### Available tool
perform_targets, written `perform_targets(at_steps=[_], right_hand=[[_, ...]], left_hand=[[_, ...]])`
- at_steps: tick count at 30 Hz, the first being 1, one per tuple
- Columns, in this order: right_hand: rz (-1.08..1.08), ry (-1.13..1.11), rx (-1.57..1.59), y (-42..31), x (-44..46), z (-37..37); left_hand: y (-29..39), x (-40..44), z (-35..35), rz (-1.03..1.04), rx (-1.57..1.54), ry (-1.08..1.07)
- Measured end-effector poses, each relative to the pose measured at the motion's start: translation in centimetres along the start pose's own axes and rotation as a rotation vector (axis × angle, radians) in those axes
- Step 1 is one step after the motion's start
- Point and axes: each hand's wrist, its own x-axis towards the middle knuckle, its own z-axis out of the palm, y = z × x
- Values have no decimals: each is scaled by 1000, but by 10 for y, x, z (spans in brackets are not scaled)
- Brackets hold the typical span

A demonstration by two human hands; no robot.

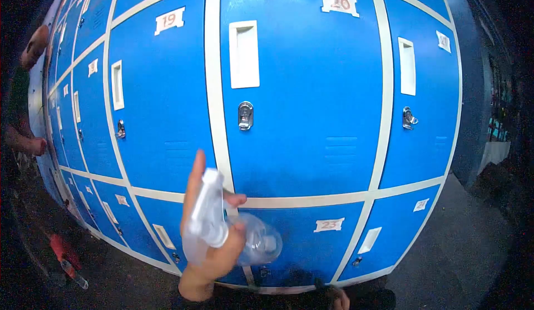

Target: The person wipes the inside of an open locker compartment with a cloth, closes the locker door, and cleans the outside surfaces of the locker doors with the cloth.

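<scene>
A clear spray bottle [259, 242] with a white spray head [209, 198] is in my left hand [214, 254], at the lower middle of the view. The fingers wrap round the bottle's neck, and one finger points up beside the head. Behind it stand blue lockers, among them door 20 [311, 98] and door 19 [158, 87]. At the bottom edge my right hand [340, 299] shows only in small part, low before the lockers; its fingers are mostly hidden.
Door 21 [425, 87] is on the right, and door 23 [295, 237] is below door 20. At the far left another person's arm and hand [34, 145] show. A small bottle [74, 274] and something red [62, 250] are at the lower left.
</scene>
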Motion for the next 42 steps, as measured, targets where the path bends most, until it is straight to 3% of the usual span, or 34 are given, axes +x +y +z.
perform_targets(at_steps=[3,7,12,14,15,16,17,18,21,23,25,26,28,30,32,36,42], right_hand=[[239,36,7,8,-32,-8],[175,-104,231,-14,-28,-31],[58,-32,785,-20,23,-44],[-92,-158,1169,-18,47,-56],[-212,-334,1304,-14,58,-66],[-160,71,1178,-69,54,-51],[-400,272,810,-99,65,-54],[-387,215,1098,-103,76,-62],[-692,47,895,-167,87,-64],[-1036,34,793,-153,142,-85],[-1081,374,278,-187,174,-82],[-929,556,-13,-251,175,-46],[-1887,340,-1008,-316,170,12],[-1701,222,-1342,-326,187,47],[-1573,153,-1472,-330,198,74],[-1608,203,-1392,-363,210,88],[-1822,576,-1132,-504,266,101]], left_hand=[[17,28,17,-26,-66,80],[16,40,30,-24,-138,94],[5,25,29,-5,-133,-104],[-9,6,30,41,-164,-261],[-23,-10,34,13,-251,-325],[-38,-29,39,-13,-339,-388],[-46,-48,42,-84,-320,-510],[-54,-67,45,-153,-301,-632],[-89,-137,62,-309,-398,-766],[-115,-185,74,-430,-458,-804],[-138,-230,86,-538,-522,-812],[-150,-252,92,-583,-552,-813],[-171,-291,101,-665,-606,-805],[-187,-317,106,-724,-649,-801],[-199,-334,109,-767,-691,-797],[-216,-352,113,-799,-745,-797],[-225,-361,116,-816,-784,-787]])
